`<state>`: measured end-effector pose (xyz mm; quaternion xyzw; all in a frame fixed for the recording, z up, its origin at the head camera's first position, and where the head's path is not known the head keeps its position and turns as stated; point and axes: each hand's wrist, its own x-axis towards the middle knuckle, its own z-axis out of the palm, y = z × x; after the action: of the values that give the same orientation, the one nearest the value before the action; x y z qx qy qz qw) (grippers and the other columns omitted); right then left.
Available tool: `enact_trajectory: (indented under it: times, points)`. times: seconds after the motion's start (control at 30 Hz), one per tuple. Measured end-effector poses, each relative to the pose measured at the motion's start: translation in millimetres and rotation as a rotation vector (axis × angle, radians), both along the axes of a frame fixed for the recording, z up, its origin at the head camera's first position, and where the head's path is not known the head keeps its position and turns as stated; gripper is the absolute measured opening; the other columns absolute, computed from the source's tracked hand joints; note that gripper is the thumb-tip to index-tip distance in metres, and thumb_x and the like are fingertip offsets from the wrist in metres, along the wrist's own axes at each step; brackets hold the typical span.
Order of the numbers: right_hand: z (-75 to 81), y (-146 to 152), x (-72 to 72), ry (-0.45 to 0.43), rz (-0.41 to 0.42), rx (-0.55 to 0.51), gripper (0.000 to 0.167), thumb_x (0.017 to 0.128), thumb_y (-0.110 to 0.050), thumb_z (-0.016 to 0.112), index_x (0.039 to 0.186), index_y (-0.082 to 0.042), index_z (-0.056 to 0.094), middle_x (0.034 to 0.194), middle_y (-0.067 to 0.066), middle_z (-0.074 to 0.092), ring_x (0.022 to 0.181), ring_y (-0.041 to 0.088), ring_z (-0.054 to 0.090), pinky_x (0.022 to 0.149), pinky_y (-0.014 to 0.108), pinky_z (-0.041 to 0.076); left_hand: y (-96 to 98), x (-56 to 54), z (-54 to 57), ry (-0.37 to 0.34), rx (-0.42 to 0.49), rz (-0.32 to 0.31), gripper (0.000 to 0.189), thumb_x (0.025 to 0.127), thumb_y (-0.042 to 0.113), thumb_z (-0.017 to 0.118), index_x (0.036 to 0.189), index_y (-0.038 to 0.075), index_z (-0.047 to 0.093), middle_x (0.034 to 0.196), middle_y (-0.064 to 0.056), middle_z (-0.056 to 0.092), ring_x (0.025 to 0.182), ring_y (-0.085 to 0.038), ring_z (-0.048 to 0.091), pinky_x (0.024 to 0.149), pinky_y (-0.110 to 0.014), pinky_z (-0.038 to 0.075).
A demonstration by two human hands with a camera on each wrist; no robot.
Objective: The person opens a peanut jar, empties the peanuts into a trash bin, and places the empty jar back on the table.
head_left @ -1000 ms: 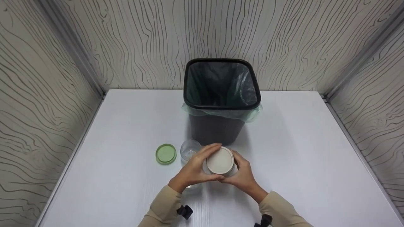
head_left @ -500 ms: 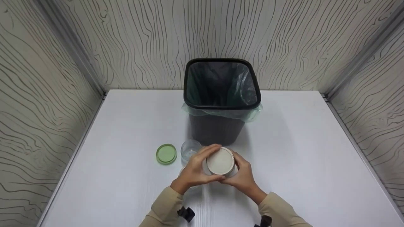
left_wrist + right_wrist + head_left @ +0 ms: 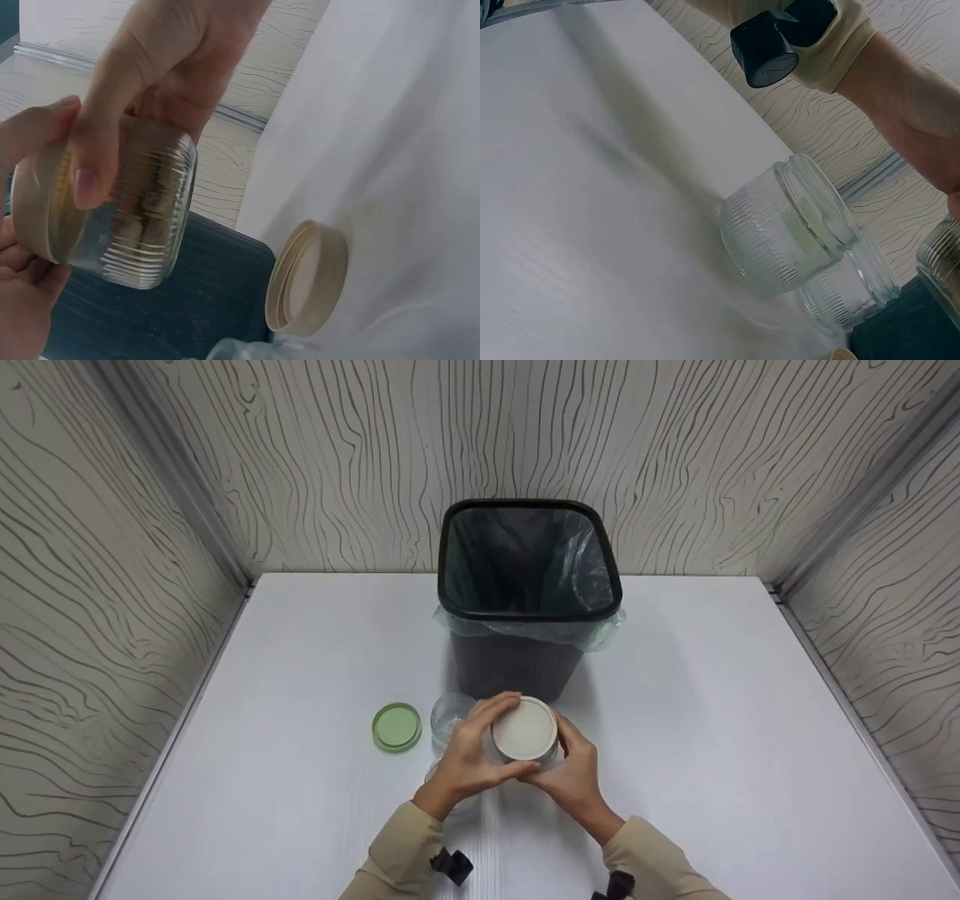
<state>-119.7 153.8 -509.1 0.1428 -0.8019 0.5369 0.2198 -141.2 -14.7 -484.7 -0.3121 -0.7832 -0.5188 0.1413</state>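
Observation:
Both hands hold a ribbed glass jar [image 3: 154, 202] topped with an off-white lid [image 3: 525, 727], in front of the bin. My left hand [image 3: 471, 750] curls round its left side, and my right hand [image 3: 574, 772] grips the right side. In the left wrist view the right thumb lies along the jar just below the lid; brownish patches show through the glass. Two lidless glass jars [image 3: 780, 225] stand on the table by the left hand, partly hidden by it in the head view. A green lid [image 3: 397, 727] lies left of them.
A black bin [image 3: 517, 660] with a pale green liner stands at the table's middle, behind the hands. A loose beige lid [image 3: 307, 277] is on the white table [image 3: 300, 780] near the bin, hidden in the head view. Patterned wall panels [image 3: 345, 465] enclose the table.
The hands and the held jar have shifted slightly forward, toward the bin. Both hands keep their grip; the green lid and bin stay in place.

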Motion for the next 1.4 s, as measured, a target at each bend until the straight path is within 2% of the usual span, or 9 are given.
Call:
enact_trajectory:
  times: [0.3, 0.53, 0.73, 0.97, 1.1, 1.2, 1.4]
  points:
    - [1.3, 4, -3.0, -0.027, 0.015, -0.007, 0.082, 0.051, -0.002, 0.091, 0.124, 0.011, 0.056, 0.117, 0.027, 0.065, 0.114, -0.011, 0.051, 0.099, 0.003, 0.040, 2.3, 1.4, 4.2, -0.045, -0.037, 0.030, 0.081, 0.067, 0.032, 0.087, 0.134, 0.003, 0.052, 0.137, -0.012, 0.057, 0.128, -0.025, 0.053, 0.105, -0.035, 0.048]
    - [3.4, 8, -2.9, -0.019, 0.041, 0.039, 0.084, 0.052, -0.005, 0.091, 0.126, 0.008, 0.055, 0.118, 0.022, 0.065, 0.115, -0.009, 0.052, 0.099, 0.004, 0.040, 2.3, 3.4, 4.2, -0.052, -0.068, 0.015, 0.083, 0.069, 0.033, 0.086, 0.137, 0.002, 0.049, 0.139, -0.012, 0.053, 0.130, -0.026, 0.051, 0.107, -0.036, 0.047]
    - [5.6, 14, -4.5, -0.009, 0.079, 0.075, 0.086, 0.049, -0.007, 0.092, 0.126, 0.007, 0.055, 0.117, 0.021, 0.065, 0.115, -0.007, 0.053, 0.099, 0.005, 0.041, -2.8, 3.4, 7.3, -0.099, -0.096, -0.063, 0.087, 0.071, 0.035, 0.085, 0.142, 0.006, 0.044, 0.147, -0.010, 0.045, 0.136, -0.025, 0.045, 0.110, -0.034, 0.045]
    - [8.8, 21, -4.2, -0.022, 0.116, 0.161, 0.086, 0.052, -0.012, 0.093, 0.130, -0.002, 0.057, 0.122, 0.012, 0.066, 0.115, -0.001, 0.057, 0.097, 0.017, 0.049, -13.2, 0.4, 14.5, -0.042, -0.190, -0.185, 0.089, 0.071, 0.023, 0.082, 0.147, 0.010, 0.037, 0.153, -0.010, 0.037, 0.141, -0.025, 0.038, 0.112, -0.035, 0.043]
    - [8.7, 24, -3.1, -0.011, 0.124, 0.206, 0.089, 0.050, -0.016, 0.093, 0.129, -0.002, 0.057, 0.120, 0.010, 0.067, 0.114, 0.001, 0.058, 0.095, 0.021, 0.052, -15.8, 0.1, 17.8, -0.041, -0.242, -0.255, 0.088, 0.071, 0.017, 0.079, 0.148, 0.010, 0.035, 0.155, -0.009, 0.036, 0.142, -0.025, 0.037, 0.112, -0.033, 0.043]
    - [8.2, 24, -2.1, -0.008, 0.131, 0.211, 0.090, 0.050, -0.017, 0.093, 0.129, 0.000, 0.057, 0.120, 0.011, 0.067, 0.114, 0.000, 0.058, 0.095, 0.020, 0.051, -15.4, 0.6, 18.1, -0.054, -0.252, -0.270, 0.085, 0.072, 0.016, 0.078, 0.146, 0.007, 0.037, 0.154, -0.008, 0.038, 0.142, -0.025, 0.039, 0.113, -0.033, 0.042]
    - [6.7, 24, -0.9, -0.023, 0.158, 0.178, 0.087, 0.052, -0.015, 0.093, 0.130, -0.003, 0.057, 0.121, 0.012, 0.067, 0.114, -0.001, 0.058, 0.096, 0.021, 0.051, -14.3, 2.1, 16.7, -0.053, -0.246, -0.246, 0.082, 0.072, 0.018, 0.079, 0.144, 0.007, 0.041, 0.151, -0.007, 0.043, 0.139, -0.025, 0.042, 0.111, -0.033, 0.044]
